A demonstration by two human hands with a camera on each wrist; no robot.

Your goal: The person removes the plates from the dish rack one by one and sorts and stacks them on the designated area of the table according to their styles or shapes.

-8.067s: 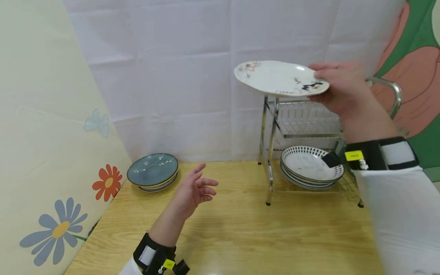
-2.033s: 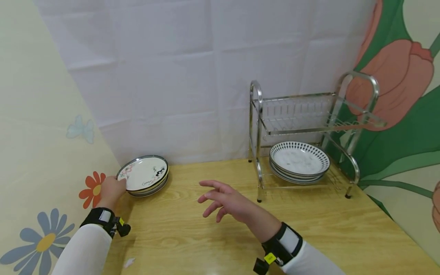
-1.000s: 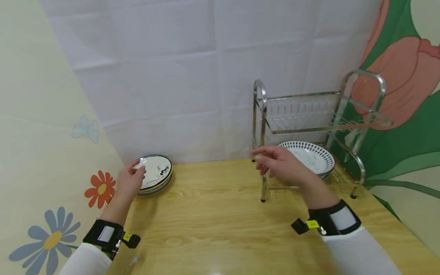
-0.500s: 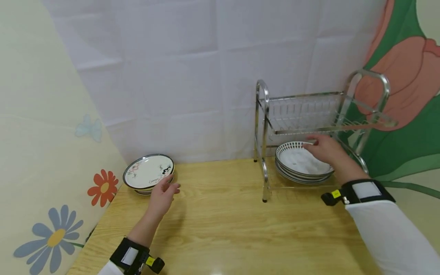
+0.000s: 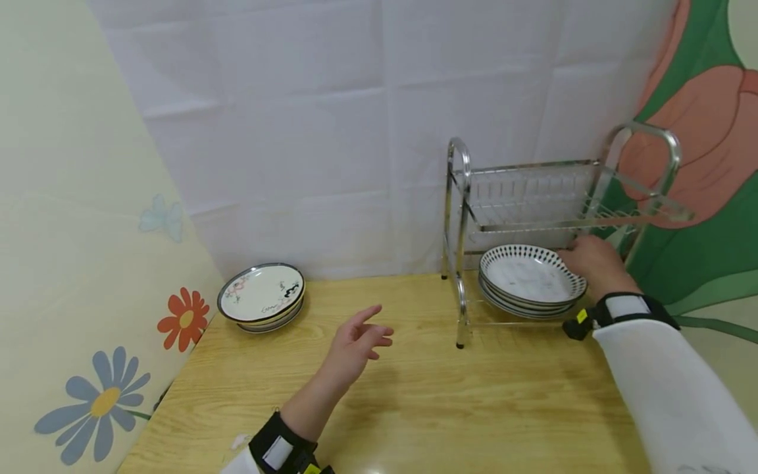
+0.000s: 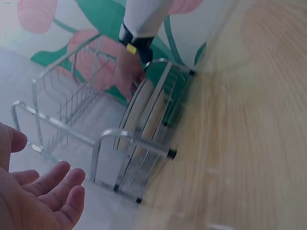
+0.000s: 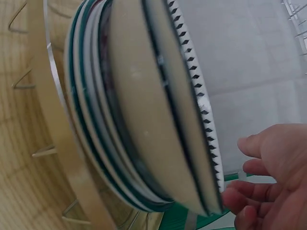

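My right hand (image 5: 594, 259) is at the right edge of a stack of plates on the rack's lower shelf. The top plate (image 5: 527, 276) is white with a black diamond-patterned rim. In the right wrist view, my fingertips (image 7: 232, 199) are right at that rim, with the thumb raised apart from it. My left hand (image 5: 349, 349) hovers over the middle of the table, fingers loosely spread, holding nothing. At the back left, a white plate (image 5: 260, 293) with a dark rim, pink flowers and a small black figure tops another stack.
The two-tier metal dish rack (image 5: 464, 230) stands at the back right, its wire upper shelf (image 5: 533, 207) above the plates. A white cloth (image 5: 296, 131) hangs behind the wooden table (image 5: 414, 408). Painted walls rise at both sides.
The white floral plate, earlier in my right hand, now lies on the left stack, over the blue one. My left hand has left that stack for the middle; my right hand has reached the rack's plates.
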